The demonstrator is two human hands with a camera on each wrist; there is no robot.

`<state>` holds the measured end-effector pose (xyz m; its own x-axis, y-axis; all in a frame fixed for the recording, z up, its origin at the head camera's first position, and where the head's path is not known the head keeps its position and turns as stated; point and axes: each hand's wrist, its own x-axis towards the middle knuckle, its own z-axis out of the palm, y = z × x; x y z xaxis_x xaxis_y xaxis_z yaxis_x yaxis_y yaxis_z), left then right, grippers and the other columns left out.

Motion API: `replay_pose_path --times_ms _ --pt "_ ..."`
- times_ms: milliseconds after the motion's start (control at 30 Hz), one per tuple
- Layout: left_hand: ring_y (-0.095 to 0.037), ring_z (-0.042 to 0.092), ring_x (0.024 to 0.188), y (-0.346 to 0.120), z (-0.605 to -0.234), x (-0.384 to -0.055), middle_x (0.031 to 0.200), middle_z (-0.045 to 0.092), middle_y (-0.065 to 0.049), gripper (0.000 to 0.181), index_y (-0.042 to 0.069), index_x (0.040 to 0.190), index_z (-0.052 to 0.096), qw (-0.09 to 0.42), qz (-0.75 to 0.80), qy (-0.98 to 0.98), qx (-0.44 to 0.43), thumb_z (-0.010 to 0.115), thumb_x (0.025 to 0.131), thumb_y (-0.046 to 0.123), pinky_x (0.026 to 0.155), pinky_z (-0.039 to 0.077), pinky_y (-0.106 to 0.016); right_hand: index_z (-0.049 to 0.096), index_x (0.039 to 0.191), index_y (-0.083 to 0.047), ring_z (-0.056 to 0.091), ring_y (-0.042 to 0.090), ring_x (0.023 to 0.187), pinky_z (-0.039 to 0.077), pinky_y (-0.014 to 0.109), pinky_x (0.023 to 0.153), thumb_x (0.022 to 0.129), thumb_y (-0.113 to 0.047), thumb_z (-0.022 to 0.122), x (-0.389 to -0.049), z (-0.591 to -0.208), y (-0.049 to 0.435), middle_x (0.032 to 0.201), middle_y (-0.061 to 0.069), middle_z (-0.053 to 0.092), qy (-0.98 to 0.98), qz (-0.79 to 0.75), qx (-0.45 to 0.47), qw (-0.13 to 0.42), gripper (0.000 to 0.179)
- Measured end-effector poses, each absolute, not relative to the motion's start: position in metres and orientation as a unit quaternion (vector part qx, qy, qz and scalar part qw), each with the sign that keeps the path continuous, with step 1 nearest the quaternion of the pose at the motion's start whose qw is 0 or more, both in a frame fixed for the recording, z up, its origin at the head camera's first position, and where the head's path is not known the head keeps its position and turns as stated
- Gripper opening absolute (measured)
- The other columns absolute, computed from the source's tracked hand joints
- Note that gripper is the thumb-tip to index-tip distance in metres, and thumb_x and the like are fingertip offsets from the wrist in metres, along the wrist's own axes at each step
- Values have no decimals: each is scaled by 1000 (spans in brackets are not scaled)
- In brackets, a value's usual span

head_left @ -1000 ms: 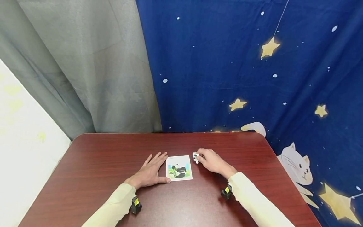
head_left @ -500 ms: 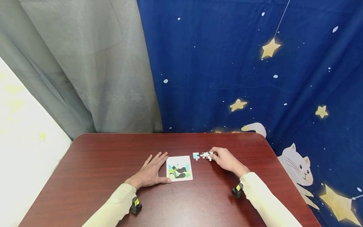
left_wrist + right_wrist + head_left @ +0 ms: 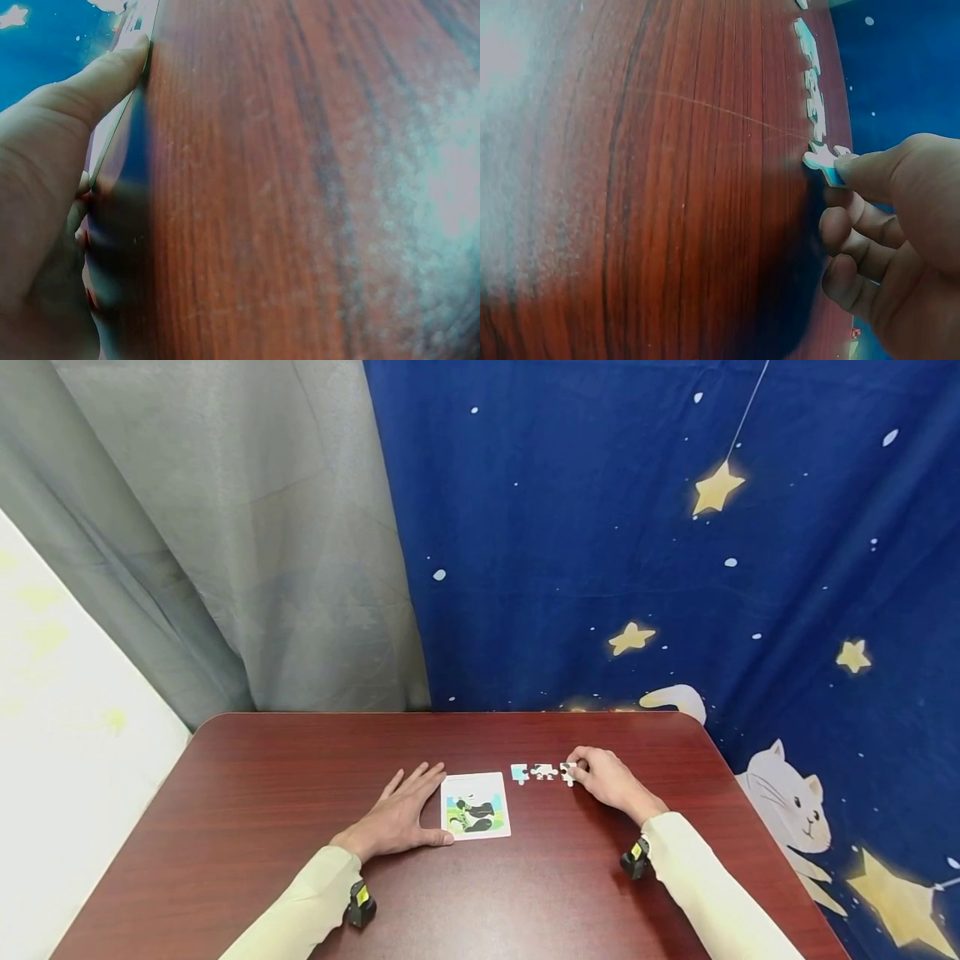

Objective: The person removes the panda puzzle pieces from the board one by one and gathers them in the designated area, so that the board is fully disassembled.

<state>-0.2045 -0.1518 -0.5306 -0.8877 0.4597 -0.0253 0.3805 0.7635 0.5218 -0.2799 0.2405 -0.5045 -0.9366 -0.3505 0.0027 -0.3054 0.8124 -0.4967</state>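
A square panda puzzle board (image 3: 476, 785) lies on the table, its upper part white and its lower part showing a coloured panda picture. My left hand (image 3: 397, 817) is spread at the board's left side, thumb at the near corner and fingertips at the far corner. My right hand (image 3: 609, 779) pinches a puzzle piece (image 3: 827, 166) between thumb and index finger, low over the table. To the left of it, in a row, lie a black-and-white puzzle piece (image 3: 544, 772) and a light blue puzzle piece (image 3: 520, 773), the latter close to the board's right edge.
The dark red wooden table (image 3: 315, 752) runs back to a grey curtain (image 3: 322, 568) and a blue star-patterned curtain (image 3: 540, 527). A white surface (image 3: 67, 693) stands along the left. Black wrist cameras hang under both sleeves.
My right hand has moved right, away from the board. The light blue piece and the black-and-white piece now lie spaced out behind it. My left hand has stayed in place.
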Motion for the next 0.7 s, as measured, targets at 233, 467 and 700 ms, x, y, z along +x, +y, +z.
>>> replay_pose_path --times_ms 233,467,700 --pt "-37 19 168 -153 -531 -205 178 30 -10 109 5 166 35 79 254 938 224 81 86 63 134 10 -66 75 108 -8 66 15 87 55 37 82 101 -10 68 -282 -506 240 96 4 71 958 -234 -164 35 11" --pt "-35 19 168 -152 -532 -206 178 29 -8 110 6 167 35 81 254 938 222 80 86 64 135 9 -65 74 112 -8 70 24 100 57 45 90 101 -14 68 -281 -508 239 106 7 69 961 -229 -153 18 14" --pt "-36 19 168 -153 -533 -206 178 29 -9 110 6 167 35 79 254 938 224 80 85 64 134 9 -65 74 110 -10 69 20 97 57 42 87 101 -13 69 -279 -503 225 105 4 69 959 -231 -165 9 12"
